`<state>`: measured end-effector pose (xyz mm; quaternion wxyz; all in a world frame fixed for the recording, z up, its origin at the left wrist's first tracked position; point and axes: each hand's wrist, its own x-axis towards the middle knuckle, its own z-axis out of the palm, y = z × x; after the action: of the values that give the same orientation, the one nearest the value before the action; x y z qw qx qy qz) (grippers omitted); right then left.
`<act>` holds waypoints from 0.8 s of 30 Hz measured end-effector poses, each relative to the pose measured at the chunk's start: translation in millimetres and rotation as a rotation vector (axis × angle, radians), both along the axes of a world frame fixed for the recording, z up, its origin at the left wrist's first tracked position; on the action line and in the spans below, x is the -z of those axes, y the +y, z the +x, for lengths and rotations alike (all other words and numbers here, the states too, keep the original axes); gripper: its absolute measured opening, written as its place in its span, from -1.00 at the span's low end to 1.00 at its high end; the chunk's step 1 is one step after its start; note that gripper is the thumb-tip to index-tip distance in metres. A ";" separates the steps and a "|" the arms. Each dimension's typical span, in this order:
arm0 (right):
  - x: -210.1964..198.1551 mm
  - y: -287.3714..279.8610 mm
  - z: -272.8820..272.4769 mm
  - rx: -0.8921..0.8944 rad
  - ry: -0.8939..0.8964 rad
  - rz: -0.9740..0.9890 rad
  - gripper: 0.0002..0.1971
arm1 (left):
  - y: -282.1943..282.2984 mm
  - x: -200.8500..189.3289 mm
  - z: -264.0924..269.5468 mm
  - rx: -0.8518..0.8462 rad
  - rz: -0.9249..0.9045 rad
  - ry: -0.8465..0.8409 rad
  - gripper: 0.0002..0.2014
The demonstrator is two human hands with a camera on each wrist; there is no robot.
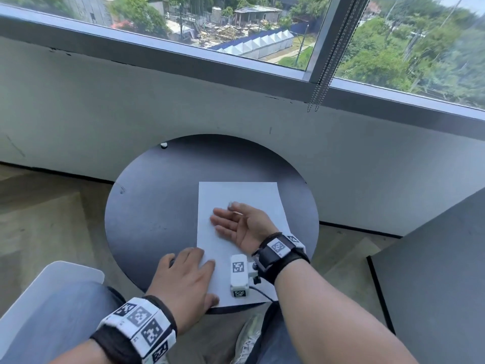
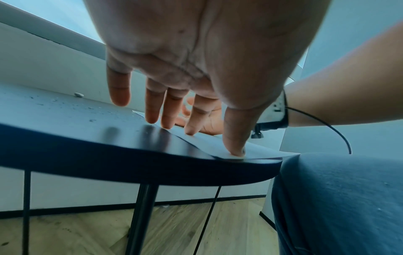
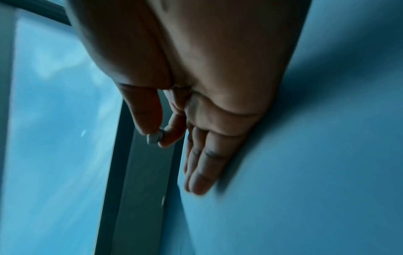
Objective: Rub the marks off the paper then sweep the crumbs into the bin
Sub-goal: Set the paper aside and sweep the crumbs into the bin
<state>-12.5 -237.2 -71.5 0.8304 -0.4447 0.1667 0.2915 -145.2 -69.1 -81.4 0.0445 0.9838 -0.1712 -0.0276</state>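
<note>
A white sheet of paper (image 1: 244,195) lies on the round dark table (image 1: 147,206), reaching its near edge. My left hand (image 1: 191,261) presses flat on the sheet's near left corner, fingers straight, thumb tip down on the paper (image 2: 218,148). My right hand (image 1: 231,219) lies on its little-finger edge across the middle of the sheet (image 3: 305,155), fingers stretched to the left. Its thumb and forefinger pinch a small grey-white eraser (image 3: 155,138), seen as a pale speck (image 1: 230,205) in the head view. Dark crumbs (image 2: 92,120) are scattered on the table left of the paper.
A small white lump (image 1: 163,145) sits at the table's far edge by the grey wall under the window. A white chair seat (image 1: 52,279) is at my lower left and a grey panel (image 1: 433,258) stands to the right. My knees are under the near table edge.
</note>
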 end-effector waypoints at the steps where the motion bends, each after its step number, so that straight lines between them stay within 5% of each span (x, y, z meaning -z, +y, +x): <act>1: -0.2 -11.7 9.2 0.129 0.000 0.001 -0.88 | -0.6 0.5 -0.4 -0.011 -0.008 0.006 -0.45; 6: -12.3 -80.6 36.0 0.703 -0.025 -0.099 -0.68 | -2.2 0.3 0.3 -0.015 0.008 0.099 -0.47; 8: -21.3 -72.9 26.5 0.637 -0.052 -0.077 -0.77 | -1.2 -2.5 0.1 -0.015 0.008 0.156 -0.45; 12: -16.1 -15.7 -8.6 0.085 -0.078 -0.038 -0.90 | -1.8 -2.9 -3.3 0.026 -0.003 0.170 -0.41; 14: -8.6 -4.9 -10.4 -0.032 -0.051 -0.056 -0.89 | -2.4 -4.2 -4.8 0.027 0.024 0.165 -0.45; 17: -5.3 -25.6 16.0 0.318 -0.030 -0.050 -0.87 | -3.7 -7.3 -6.2 0.024 0.073 0.183 -0.46; 20: -17.0 -61.7 39.0 0.650 -0.058 -0.130 -0.65 | -3.5 -6.7 -5.2 0.007 0.079 0.174 -0.45; 24: -34.1 -63.7 11.2 0.458 -0.074 -0.149 -0.84 | -6.0 -8.4 -4.8 -0.016 0.082 0.160 -0.45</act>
<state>-1.3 -300.9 -37.5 0.8453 -0.4657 0.2536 0.0663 -150.0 -75.1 -73.0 0.0180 0.9808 -0.1579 -0.1127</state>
